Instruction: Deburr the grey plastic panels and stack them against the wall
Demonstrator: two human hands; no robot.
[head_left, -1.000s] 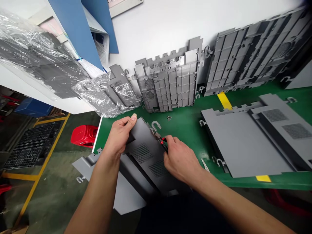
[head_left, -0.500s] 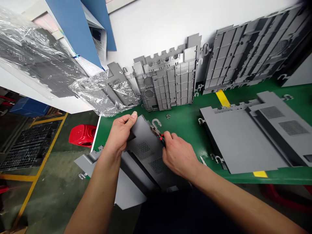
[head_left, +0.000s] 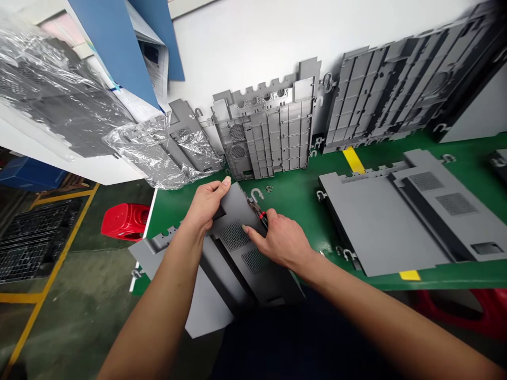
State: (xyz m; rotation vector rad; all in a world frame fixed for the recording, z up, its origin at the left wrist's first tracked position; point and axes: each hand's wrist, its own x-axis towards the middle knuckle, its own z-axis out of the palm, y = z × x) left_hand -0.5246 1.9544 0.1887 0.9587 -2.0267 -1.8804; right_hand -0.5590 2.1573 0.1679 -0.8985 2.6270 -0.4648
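A grey moulded plastic panel [head_left: 233, 248] with two mesh grilles lies across the near left corner of the green table and overhangs its edge. My left hand [head_left: 206, 203] grips the panel's far corner, thumb on top. My right hand [head_left: 279, 240] is closed round red-handled cutters [head_left: 260, 212], whose tip sits at the panel's right edge beside a hook-shaped sprue tab [head_left: 255, 194]. Its index finger rests on the panel near a grille.
A second flat panel [head_left: 392, 216] lies to the right on the green table [head_left: 301, 203]. Ribbed panels [head_left: 269, 134] lean on the white wall. Plastic-wrapped panels [head_left: 158, 150] sit at the left. Cut tabs [head_left: 269, 188] lie loose. A red stool [head_left: 124, 221] stands on the floor.
My right hand slid left along the panel's edge and its index finger now stretches onto the panel. The view shifted slightly; my left hand keeps its grip.
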